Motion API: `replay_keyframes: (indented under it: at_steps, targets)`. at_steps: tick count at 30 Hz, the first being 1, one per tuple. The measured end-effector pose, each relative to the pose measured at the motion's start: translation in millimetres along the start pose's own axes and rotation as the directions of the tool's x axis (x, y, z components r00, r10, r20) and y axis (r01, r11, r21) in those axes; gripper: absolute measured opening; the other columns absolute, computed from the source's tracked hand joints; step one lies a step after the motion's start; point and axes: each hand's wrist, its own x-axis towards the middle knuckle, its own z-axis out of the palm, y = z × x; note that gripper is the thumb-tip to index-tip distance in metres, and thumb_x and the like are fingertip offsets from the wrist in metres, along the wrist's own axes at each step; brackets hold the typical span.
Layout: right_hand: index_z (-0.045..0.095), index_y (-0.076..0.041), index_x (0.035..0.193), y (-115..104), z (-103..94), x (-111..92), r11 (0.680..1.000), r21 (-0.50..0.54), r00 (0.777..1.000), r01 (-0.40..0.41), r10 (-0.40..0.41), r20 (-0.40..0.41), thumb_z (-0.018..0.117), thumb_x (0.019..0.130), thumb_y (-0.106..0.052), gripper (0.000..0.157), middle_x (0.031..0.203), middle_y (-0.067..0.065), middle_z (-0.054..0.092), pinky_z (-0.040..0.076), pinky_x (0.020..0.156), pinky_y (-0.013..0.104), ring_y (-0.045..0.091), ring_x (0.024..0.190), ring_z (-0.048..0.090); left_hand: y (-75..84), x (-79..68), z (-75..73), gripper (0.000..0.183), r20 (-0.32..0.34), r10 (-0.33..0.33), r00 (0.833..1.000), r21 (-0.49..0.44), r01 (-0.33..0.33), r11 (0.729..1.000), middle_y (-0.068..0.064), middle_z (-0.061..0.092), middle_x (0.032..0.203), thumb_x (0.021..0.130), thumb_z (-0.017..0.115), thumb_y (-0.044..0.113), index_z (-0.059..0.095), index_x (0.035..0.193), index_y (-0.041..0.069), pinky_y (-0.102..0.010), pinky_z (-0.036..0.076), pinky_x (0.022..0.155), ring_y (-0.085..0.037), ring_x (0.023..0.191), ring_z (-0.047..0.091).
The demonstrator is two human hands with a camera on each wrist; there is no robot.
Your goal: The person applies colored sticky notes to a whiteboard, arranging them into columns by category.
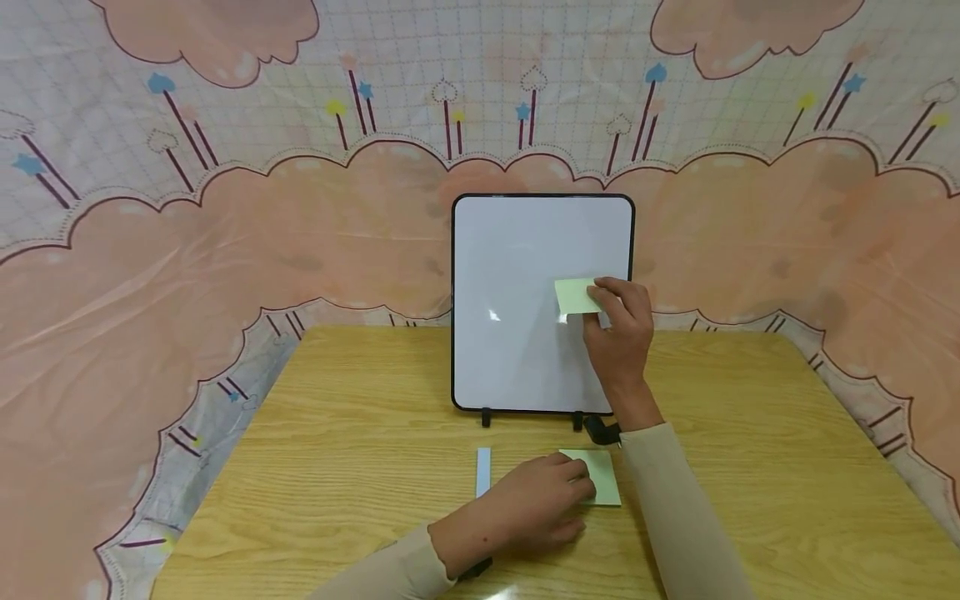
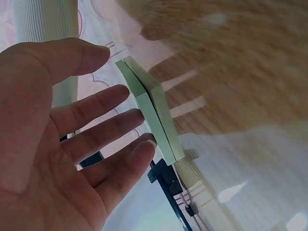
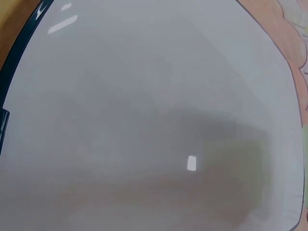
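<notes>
My right hand (image 1: 624, 329) pinches a pale green sticky note (image 1: 573, 297) by its right edge, in front of the whiteboard (image 1: 510, 250). The right wrist view is filled by the whiteboard (image 3: 120, 96), with a dim greenish reflection; neither hand nor note can be made out there. On the table, my left hand (image 1: 536, 504) lies over the left side of a pale green sticky-note pad (image 1: 603, 479). In the left wrist view, fairly straight fingers of the left hand (image 2: 77, 130) touch the pad (image 2: 156, 120), which shows a split between its layers; the thumb is apart.
Upright on small black feet (image 1: 486, 417), the whiteboard stands toward the back of the wooden table (image 1: 337, 433). A light blue strip (image 1: 483, 472) lies left of the pad, partly behind the left hand. Patterned cloth (image 1: 300, 242) hangs behind and at both sides.
</notes>
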Motion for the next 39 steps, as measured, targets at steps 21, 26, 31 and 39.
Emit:
replay_keyframes:
  at_steps: [21, 26, 31, 39]
  targets:
    - [0.081, 0.004, 0.106, 4, 8.8, 1, 0.998, -0.014, 0.997, -0.064, 0.063, -0.044, 0.072, 0.091, 0.011, 0.019, 0.118, 0.017, 0.073, 0.055, 0.095, 0.048, 0.038, 0.111, 0.065, -1.9, 2.2, 0.3, 0.029, 0.014, 0.005, 1.000, -0.001, -0.005, 1.000, 0.008, 0.066, 0.126, 0.101, 0.071, 0.042, 0.071, 0.124, 0.024, -0.022, 0.048, 0.106, -0.011, 0.123, 0.061]
    - [0.081, 0.004, 0.107, 4, 10.7, 1, 0.997, -0.019, 0.996, -0.078, 0.077, -0.038, 0.072, 0.092, 0.009, 0.019, 0.120, 0.017, 0.073, 0.056, 0.097, 0.048, 0.037, 0.113, 0.065, -2.5, 2.8, 2.2, 0.029, 0.008, 0.007, 1.000, 0.008, -0.008, 1.000, 0.008, 0.066, 0.124, 0.101, 0.071, 0.042, 0.071, 0.123, 0.024, -0.022, 0.049, 0.105, -0.011, 0.122, 0.061]
    - [0.081, 0.004, 0.109, 6, 12.8, 1, 0.996, -0.024, 0.996, -0.082, 0.081, -0.037, 0.071, 0.092, 0.009, 0.019, 0.121, 0.017, 0.073, 0.057, 0.097, 0.049, 0.037, 0.114, 0.065, -3.2, 4.3, 4.5, 0.028, 0.005, 0.005, 1.000, 0.014, -0.006, 1.000, 0.008, 0.066, 0.123, 0.101, 0.070, 0.042, 0.071, 0.122, 0.024, -0.023, 0.049, 0.105, -0.011, 0.121, 0.061]
    - [0.082, 0.004, 0.106, 10, 16.4, -2, 0.996, -0.027, 0.995, -0.085, 0.084, -0.047, 0.072, 0.089, 0.013, 0.021, 0.119, 0.016, 0.074, 0.058, 0.093, 0.052, 0.039, 0.111, 0.065, -4.1, 4.3, 5.1, 0.027, 0.008, 0.001, 1.000, 0.010, -0.001, 1.000, 0.008, 0.066, 0.122, 0.101, 0.070, 0.042, 0.071, 0.122, 0.024, -0.022, 0.049, 0.104, -0.011, 0.120, 0.061]
